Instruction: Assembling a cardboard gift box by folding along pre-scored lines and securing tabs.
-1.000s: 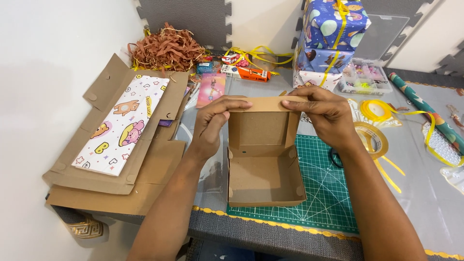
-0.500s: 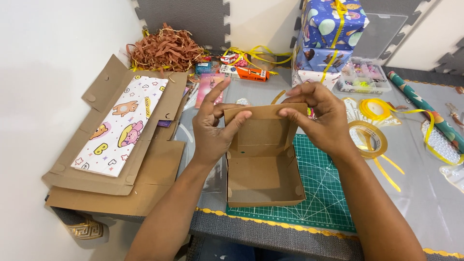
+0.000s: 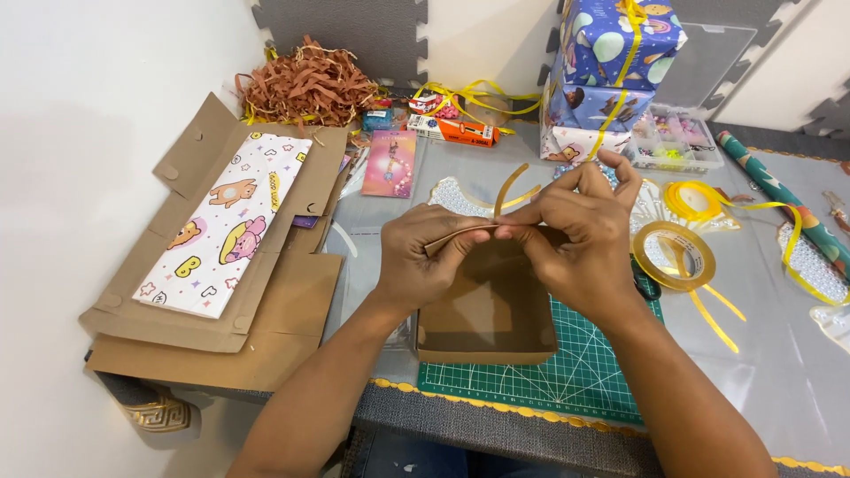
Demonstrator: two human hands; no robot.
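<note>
A small brown cardboard box (image 3: 485,327) stands on a green cutting mat (image 3: 567,367) near the table's front edge. Its hinged lid (image 3: 465,235) is folded forward, almost level over the box. My left hand (image 3: 423,265) pinches the lid's front edge from the left, thumb on top. My right hand (image 3: 580,239) grips the same edge from the right, with fingers raised above it. Both hands hide much of the lid.
Flat cardboard sheets with a cartoon-printed paper (image 3: 221,226) lie at left. Shredded brown paper (image 3: 305,88) and small packets sit at the back. Wrapped gift boxes (image 3: 611,62), a bead organiser (image 3: 675,140), yellow ribbon rolls (image 3: 677,252) and a wrapping-paper roll (image 3: 779,199) are at right.
The lid has swung from upright down toward me over the box. Both hands came down and closer together along its front edge.
</note>
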